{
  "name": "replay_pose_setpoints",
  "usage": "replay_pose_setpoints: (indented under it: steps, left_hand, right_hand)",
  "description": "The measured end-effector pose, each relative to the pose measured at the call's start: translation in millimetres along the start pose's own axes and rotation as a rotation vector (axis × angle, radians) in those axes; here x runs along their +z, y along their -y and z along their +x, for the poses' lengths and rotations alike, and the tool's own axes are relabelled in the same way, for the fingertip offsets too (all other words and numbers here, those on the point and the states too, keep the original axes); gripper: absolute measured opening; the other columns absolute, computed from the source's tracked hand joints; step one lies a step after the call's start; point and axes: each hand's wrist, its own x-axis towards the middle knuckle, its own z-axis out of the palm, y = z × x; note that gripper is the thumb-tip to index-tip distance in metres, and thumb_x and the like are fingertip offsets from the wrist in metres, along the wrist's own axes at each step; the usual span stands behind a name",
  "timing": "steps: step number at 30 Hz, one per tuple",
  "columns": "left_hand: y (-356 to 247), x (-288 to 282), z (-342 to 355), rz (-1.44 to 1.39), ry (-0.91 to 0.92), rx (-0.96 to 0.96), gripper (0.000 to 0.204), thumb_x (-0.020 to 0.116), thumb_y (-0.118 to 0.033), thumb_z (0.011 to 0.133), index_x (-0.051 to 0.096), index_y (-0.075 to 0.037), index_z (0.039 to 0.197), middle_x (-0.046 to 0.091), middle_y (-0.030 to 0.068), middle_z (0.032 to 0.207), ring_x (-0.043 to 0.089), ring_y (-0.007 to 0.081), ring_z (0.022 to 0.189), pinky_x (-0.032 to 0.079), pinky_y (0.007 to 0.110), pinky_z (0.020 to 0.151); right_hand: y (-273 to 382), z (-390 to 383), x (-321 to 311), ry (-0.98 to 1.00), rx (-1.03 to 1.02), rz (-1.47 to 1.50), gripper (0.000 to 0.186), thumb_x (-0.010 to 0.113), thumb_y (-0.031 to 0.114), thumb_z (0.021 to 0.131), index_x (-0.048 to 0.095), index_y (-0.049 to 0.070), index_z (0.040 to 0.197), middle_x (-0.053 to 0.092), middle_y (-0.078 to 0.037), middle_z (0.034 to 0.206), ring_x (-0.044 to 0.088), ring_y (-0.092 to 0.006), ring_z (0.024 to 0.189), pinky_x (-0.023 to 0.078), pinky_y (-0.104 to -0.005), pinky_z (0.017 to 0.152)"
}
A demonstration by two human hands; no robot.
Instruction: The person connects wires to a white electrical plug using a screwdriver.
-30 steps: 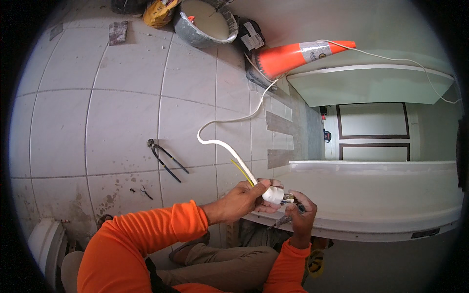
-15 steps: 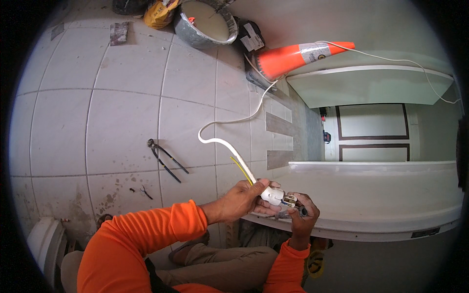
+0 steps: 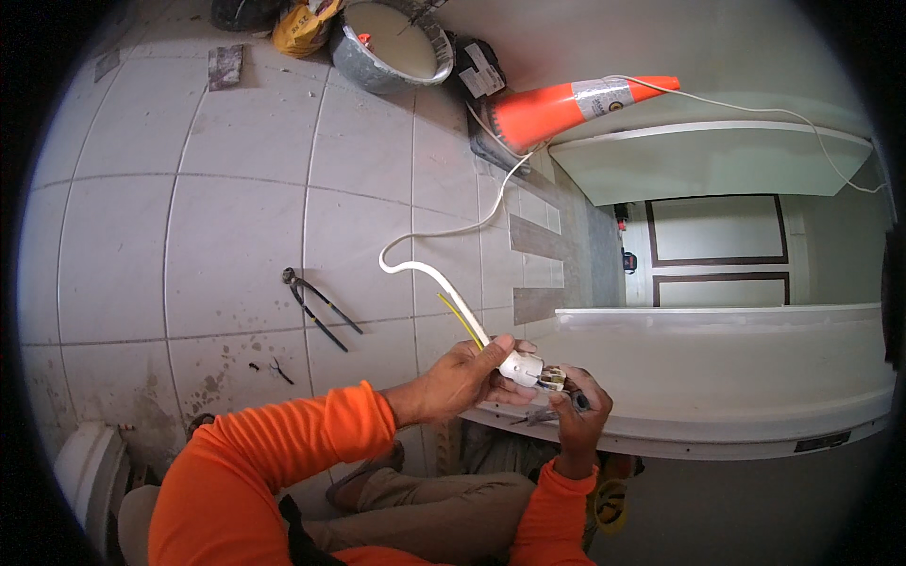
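Note:
My left hand (image 3: 472,377) is closed around a white electrical plug (image 3: 521,369) where its cable enters. From there the white cable (image 3: 429,271) runs up across the floor. A loose yellow-green wire (image 3: 460,321) sticks out beside it. The plug's inner part (image 3: 551,378), with metal contacts, shows at the right end of the white shell. My right hand (image 3: 581,406) is closed next to that end, its fingertips at the inner part. A slim grey tool tip (image 3: 534,417) juts out under this hand, and a dark round end shows between the fingers; the tool's kind is unclear.
Black-handled pincers (image 3: 321,308) lie on the tiled floor, with dark scraps (image 3: 280,371) nearer me. An orange traffic cone (image 3: 547,115) lies on its side by a grey tub (image 3: 354,61) of cloudy liquid. A white ledge (image 3: 717,377) runs along my right.
Both hands and the plug have shifted slightly left and up in the picture. More of the grey tool tip shows below the plug. The view itself has moved a little.

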Motion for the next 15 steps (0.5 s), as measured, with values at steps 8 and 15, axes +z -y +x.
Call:
replay_pose_setpoints:
  steps: [8,15]
  left_hand:
    - [-11,3,-2,0.159,-0.028,-0.01,0.069,0.037,-0.052,0.104,0.04,0.004,0.144,0.059,0.0148,0.121,0.062,0.024,0.112,0.056,0.038,0.102]
    - [-5,-1,-1,0.074,-0.005,-0.012,0.065,0.038,-0.05,0.105,0.045,0.002,0.143,0.06,0.013,0.115,0.062,0.0193,0.108,0.057,0.032,0.099]
  right_hand:
    - [14,9,4,-0.018,-0.131,-0.163,0.036,0.075,0.005,0.081,0.068,-0.002,0.116,0.072,-0.02,0.104,0.07,-0.0265,0.093,0.055,-0.0348,0.082]
    - [15,11,2,-0.023,-0.254,-0.239,0.037,0.075,0.001,0.079,0.068,0.0,0.115,0.072,-0.022,0.107,0.073,-0.031,0.096,0.058,-0.038,0.081]
